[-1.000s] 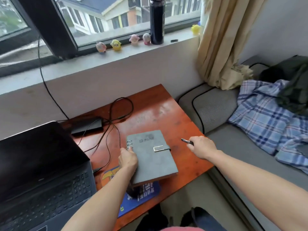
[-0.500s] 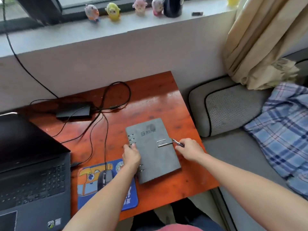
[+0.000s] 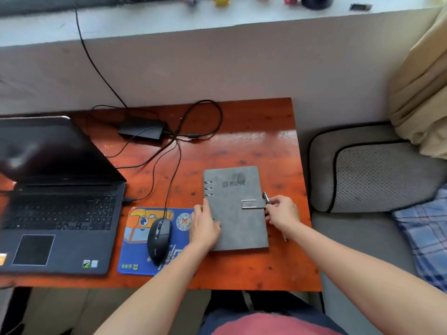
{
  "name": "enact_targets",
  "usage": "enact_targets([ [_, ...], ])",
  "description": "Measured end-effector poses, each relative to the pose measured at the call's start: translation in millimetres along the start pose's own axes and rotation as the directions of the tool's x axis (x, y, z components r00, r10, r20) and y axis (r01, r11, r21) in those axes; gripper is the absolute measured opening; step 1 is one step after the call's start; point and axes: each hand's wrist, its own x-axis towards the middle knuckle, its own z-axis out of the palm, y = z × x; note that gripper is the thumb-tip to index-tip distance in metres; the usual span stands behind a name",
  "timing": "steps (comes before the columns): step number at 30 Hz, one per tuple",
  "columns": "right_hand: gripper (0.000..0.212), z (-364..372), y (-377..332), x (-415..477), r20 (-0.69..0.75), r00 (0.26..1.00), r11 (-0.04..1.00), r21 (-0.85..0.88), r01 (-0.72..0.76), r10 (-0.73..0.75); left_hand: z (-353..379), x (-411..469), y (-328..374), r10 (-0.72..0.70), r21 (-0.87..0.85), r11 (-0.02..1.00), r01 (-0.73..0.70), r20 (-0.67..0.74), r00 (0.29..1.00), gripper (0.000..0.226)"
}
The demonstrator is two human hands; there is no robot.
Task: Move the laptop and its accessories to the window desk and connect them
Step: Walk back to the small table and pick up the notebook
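An open dark laptop (image 3: pixel 60 201) stands on the left of the red-brown desk (image 3: pixel 242 146). Right of it a black mouse (image 3: pixel 158 234) lies on a blue mouse pad (image 3: pixel 135 247), its cable running back toward the black power brick (image 3: pixel 142 130). A closed grey ring notebook (image 3: pixel 235 228) lies on the desk's right half. My left hand (image 3: pixel 204 224) rests on the notebook's left edge by the rings. My right hand (image 3: pixel 281 211) pinches a dark pen (image 3: pixel 266 197) at the notebook's clasp on its right edge.
Black cables (image 3: pixel 203 122) loop across the back of the desk and one climbs to the window sill (image 3: pixel 169 18), which holds small figurines and a dark bottle. A grey cushioned seat (image 3: pixel 372 175) with a plaid cloth (image 3: pixel 428 238) adjoins the desk on the right, under a beige curtain (image 3: pixel 425 88).
The view tipped downward. My right hand brought the pen from the desk's right edge up against the notebook's clasp. The notebook was turned squarer to the desk, off the mouse pad.
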Motion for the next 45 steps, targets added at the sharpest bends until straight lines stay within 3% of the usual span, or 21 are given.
enact_targets([
  [4, 0.005, -10.2, 0.9, 7.0, 0.086, 0.995, 0.998, 0.050, -0.045, 0.040, 1.1, 3.7, -1.2, 0.004, 0.012, 1.000, -0.004, -0.005, 1.000, 0.071],
  [9, 0.010, -34.8, -7.5, 21.1, -0.077, 0.997, 0.998, -0.058, 0.012, -0.016, 0.1, 3.7, -1.2, 0.019, 0.010, 1.000, -0.019, -0.003, 1.000, 0.071],
  [13, 0.009, -29.0, -12.3, 28.0, -0.021, 0.999, 0.998, 0.058, -0.028, 0.029, 1.2, 3.3, -0.7, 0.011, 0.007, 1.000, -0.011, -0.010, 1.000, 0.074],
  [18, 0.022, -22.4, -9.5, 21.5, -0.035, 0.997, 0.993, -0.093, 0.071, -0.074, 4.0, 2.2, -3.6, 0.012, 0.012, 1.000, -0.011, -0.024, 1.000, 0.075],
  [22, 0.029, -20.9, 1.9, 9.6, -0.018, 0.997, 0.983, -0.167, 0.070, -0.074, 8.4, -1.5, -7.0, 0.036, 0.016, 0.999, -0.036, -0.050, 0.998, 0.075],
  [29, 0.021, -15.9, 3.8, 5.6, -0.032, 0.996, 0.983, -0.168, 0.072, -0.078, 10.5, -1.6, -9.8, 0.053, -0.011, 0.998, -0.054, -0.074, 0.996, 0.075],
  [39, 0.030, -11.8, 8.5, -6.7, -0.008, 0.995, 0.974, -0.204, 0.095, -0.099, 12.5, -4.3, -15.0, 0.081, -0.024, 0.996, -0.083, -0.075, 0.994, 0.072],
  [45, 0.024, -4.4, 26.4, -25.0, -0.018, 0.990, 0.965, -0.225, 0.132, -0.140, 21.6, -10.9, -18.7, 0.183, 0.193, 0.968, -0.159, -0.116, 0.976, 0.059],
])
